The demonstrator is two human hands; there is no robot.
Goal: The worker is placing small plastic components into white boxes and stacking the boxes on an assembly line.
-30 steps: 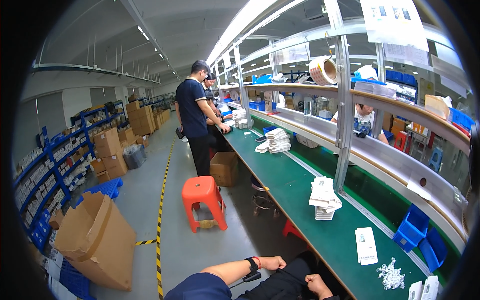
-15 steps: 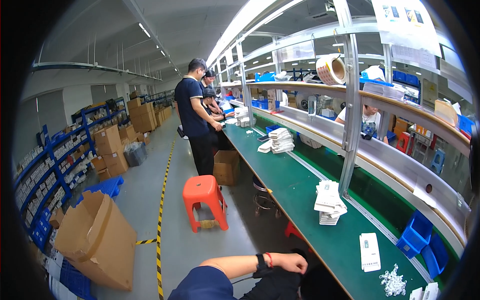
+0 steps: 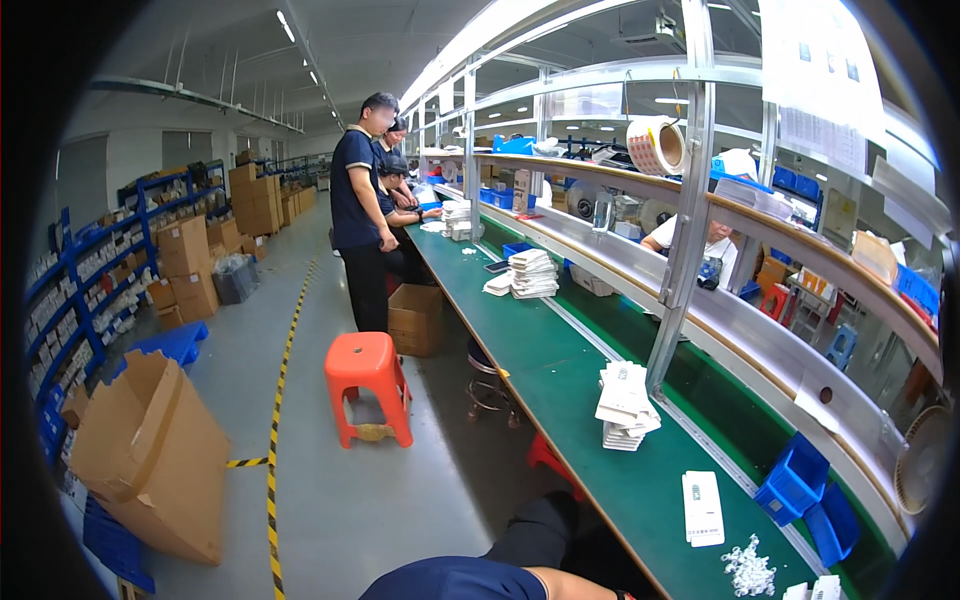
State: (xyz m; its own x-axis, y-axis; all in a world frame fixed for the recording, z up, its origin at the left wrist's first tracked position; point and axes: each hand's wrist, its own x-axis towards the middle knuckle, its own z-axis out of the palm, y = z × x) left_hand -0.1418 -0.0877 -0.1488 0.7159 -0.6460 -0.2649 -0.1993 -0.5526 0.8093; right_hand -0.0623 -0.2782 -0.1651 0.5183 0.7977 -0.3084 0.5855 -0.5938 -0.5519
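Note:
At the lower edge my left arm shows a dark blue sleeve and part of a bare forearm; the hand itself is below the picture. My right hand is out of view too. On the green workbench beside me lies a single flat white box. Just nearer is a loose heap of small whitish pieces, with more white boxes cut off by the lower edge. Farther along stands an uneven stack of flat white boxes.
Two blue bins sit by the bench's far side, under a metal frame with shelves. A red stool and a large open carton stand on the floor to the left. Co-workers are farther down the bench.
My left hand, earlier loosely curled over my dark-clothed leg, has dropped out of the picture. The view has turned right, so bench and stool appear farther left. A standing co-worker's arm has lowered.

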